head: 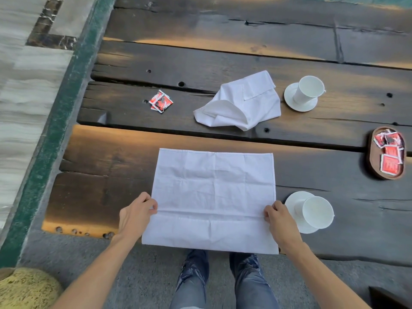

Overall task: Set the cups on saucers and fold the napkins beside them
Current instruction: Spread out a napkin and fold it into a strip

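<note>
A white napkin (213,197) lies spread flat on the dark wooden table, its near edge hanging over the front. My left hand (136,214) pinches its left edge and my right hand (279,218) pinches its right edge, both along a crease line. A white cup (317,211) stands on a saucer (292,205) just right of my right hand. Farther back, a second cup (308,89) stands on its saucer (289,94). A crumpled white napkin (243,103) lies to the left of that far saucer.
Red sachets (161,101) lie loose on the table at the middle left. An oval wooden tray (371,161) with more red sachets sits at the right edge. The table's left end borders a green strip (55,134). My legs (219,282) show below the table's front edge.
</note>
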Available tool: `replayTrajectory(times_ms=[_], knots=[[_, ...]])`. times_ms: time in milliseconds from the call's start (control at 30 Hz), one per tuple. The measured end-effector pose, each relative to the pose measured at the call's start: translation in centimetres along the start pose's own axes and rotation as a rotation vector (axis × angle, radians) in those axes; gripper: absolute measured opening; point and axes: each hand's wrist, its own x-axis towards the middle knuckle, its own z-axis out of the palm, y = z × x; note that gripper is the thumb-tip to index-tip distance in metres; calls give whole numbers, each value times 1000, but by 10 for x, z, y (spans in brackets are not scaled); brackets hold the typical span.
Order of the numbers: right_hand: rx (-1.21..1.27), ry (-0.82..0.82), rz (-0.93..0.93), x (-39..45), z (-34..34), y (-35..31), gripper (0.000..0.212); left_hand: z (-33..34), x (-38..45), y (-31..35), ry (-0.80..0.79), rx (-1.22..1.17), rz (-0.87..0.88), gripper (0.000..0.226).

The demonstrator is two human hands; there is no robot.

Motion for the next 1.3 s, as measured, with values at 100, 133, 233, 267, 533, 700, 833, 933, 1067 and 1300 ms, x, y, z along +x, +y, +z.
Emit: replayTrajectory(times_ms=[100,133,233,267,533,700,833,933,1067,1300], knots=[[-36,-12,-20,2,-6,0,17,-5,7,0,-20,-61,-1,21],[-56,-7,-20,3,-8,0,18,-8,9,0,-37,-94,9,21],[-124,47,-50,4,-19,0,20,-24,12,-3,-58,-151,76,21],[-152,64,-57,4,-25,-1,19,-32,13,-3,-48,-165,93,21],[-148,154,-196,-2,-98,-5,18,-105,11,9,160,-253,132,19],[-149,332,-266,-3,-145,-7,14,-149,15,20,289,-258,217,16],[-116,456,-298,-9,-178,-13,15,-179,17,30,367,-288,247,20],[-71,511,-314,-15,-203,-16,17,-199,17,39,423,-299,251,21],[71,534,-357,-17,-235,-15,14,-227,21,46,482,-340,261,18],[73,569,-385,-9,-260,-14,22,-249,30,58,582,-376,398,11]])
